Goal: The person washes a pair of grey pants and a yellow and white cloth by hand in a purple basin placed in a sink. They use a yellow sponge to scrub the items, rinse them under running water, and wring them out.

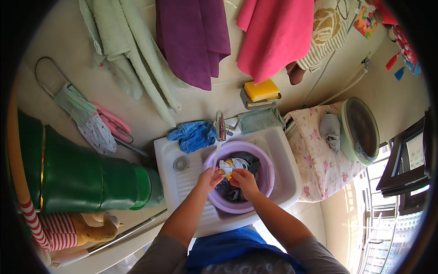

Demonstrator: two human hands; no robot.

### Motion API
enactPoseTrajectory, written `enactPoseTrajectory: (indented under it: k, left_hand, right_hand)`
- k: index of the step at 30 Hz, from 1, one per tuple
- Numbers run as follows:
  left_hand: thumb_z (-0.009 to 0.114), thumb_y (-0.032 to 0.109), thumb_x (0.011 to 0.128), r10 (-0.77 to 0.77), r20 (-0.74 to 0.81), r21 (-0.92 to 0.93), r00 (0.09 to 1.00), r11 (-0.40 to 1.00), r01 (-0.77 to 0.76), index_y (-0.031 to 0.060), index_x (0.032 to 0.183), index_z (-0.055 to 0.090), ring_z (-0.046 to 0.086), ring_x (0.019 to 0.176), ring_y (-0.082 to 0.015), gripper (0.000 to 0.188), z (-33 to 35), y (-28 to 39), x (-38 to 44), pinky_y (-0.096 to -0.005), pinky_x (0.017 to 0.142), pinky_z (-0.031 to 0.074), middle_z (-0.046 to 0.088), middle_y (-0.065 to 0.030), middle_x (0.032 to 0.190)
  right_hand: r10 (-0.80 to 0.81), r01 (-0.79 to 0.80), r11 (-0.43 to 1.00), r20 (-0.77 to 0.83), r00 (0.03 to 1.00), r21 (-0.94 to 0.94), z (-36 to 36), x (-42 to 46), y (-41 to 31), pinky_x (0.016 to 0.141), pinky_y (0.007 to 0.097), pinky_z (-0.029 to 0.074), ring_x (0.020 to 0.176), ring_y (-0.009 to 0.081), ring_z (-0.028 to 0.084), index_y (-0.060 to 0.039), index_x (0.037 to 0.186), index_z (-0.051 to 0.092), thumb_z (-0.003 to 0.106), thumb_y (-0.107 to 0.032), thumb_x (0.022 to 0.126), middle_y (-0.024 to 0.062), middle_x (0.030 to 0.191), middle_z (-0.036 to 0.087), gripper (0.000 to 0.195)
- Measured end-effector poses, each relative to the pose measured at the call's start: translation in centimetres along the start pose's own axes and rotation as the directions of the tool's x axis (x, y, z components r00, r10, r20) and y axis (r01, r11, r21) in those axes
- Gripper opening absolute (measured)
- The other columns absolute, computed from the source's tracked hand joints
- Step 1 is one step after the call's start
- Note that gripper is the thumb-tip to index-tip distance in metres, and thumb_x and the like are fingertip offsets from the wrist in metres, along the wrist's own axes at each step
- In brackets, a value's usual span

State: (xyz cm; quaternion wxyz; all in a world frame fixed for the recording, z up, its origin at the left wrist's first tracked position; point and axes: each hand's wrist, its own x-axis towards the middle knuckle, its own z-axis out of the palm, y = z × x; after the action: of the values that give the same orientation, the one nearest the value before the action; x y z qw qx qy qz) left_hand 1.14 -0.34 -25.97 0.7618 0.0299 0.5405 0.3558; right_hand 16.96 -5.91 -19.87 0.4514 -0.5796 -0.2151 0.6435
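A pale purple plastic basin (270, 171) stands in a white ceramic laundry sink (291, 185), with wet dark clothes (251, 161) inside it. Over the basin, my right hand (245, 184) pinches a small white and yellow cloth (230, 166). My left hand (208, 179) has its fingers at the left edge of that same cloth, its grip partly hidden. From the chrome faucet (220, 126) a thin stream of water (216, 157) runs down beside my left fingers.
A blue cloth (193, 135) and a grey-green cloth (261, 120) lie on the sink's back ledge. Yellow soap (261, 90) sits in a wall dish. Towels (193, 41) hang above. Left is a large green covered object (75, 167); right, a flowered cover (311, 150) bears a green basin (345, 137).
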Motion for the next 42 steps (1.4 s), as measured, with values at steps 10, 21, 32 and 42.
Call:
enactPoseTrajectory:
  k: [10, 21, 32, 42]
  left_hand:
    - [0.055, 0.021, 0.085, -0.066, 0.009, 0.028, 0.998, 0.997, 0.066, -0.0004, 0.105, 0.052, 0.059, 0.081, -0.0297, 0.029, -2.0, 0.1, -0.6, -0.0412, 0.078, 0.052, 0.056, -0.0171, 0.100]
    - [0.056, 0.021, 0.085, -0.091, 0.128, 0.041, 0.988, 0.995, 0.086, 0.0013, 0.107, 0.054, 0.058, 0.087, -0.0269, 0.029, -0.1, 0.1, -0.5, -0.0390, 0.080, 0.051, 0.056, -0.0146, 0.099]
    - [0.055, 0.021, 0.086, -0.027, 0.038, -0.068, 0.999, 0.997, 0.030, -0.0007, 0.112, 0.050, 0.058, 0.093, -0.0304, 0.035, 0.8, -2.1, -2.3, -0.0421, 0.084, 0.050, 0.056, -0.0175, 0.106]
    - [0.056, 0.020, 0.084, -0.040, 0.094, -0.107, 0.995, 0.993, 0.050, 0.0028, 0.102, 0.056, 0.060, 0.087, -0.0279, 0.025, 3.0, -3.9, -1.1, -0.0375, 0.081, 0.051, 0.059, -0.0136, 0.097]
  right_hand:
    - [-0.504, 0.282, 0.312, 0.093, 0.859, -0.907, 9.5, 6.8, -15.0, 0.078, 0.0453, 0.046, 0.090, 0.0382, 0.060, -0.0016, 0.114, 0.042, 0.060, -0.033, 0.073, 0.0202, 0.091, 0.064, 0.055]
    - [-0.336, 0.549, -0.415, 0.683, 0.648, -0.725, 3.7, 9.8, -19.9, 0.083, 0.0409, 0.040, 0.082, 0.0330, 0.060, -0.0037, 0.114, 0.044, 0.060, -0.009, 0.066, 0.0157, 0.082, 0.063, 0.051]
    - [-0.545, 0.686, -0.179, 0.652, 0.528, -0.705, 2.6, 8.9, -19.1, 0.074, 0.0401, 0.048, 0.085, 0.0320, 0.059, -0.0072, 0.117, 0.049, 0.064, -0.013, 0.074, 0.0137, 0.093, 0.060, 0.046]
    - [-0.785, 0.814, 0.271, 0.372, 0.496, -0.514, 2.1, 5.9, -16.1, 0.078, 0.0348, 0.047, 0.090, 0.0312, 0.058, -0.0011, 0.116, 0.052, 0.061, -0.008, 0.080, 0.0168, 0.102, 0.059, 0.038]
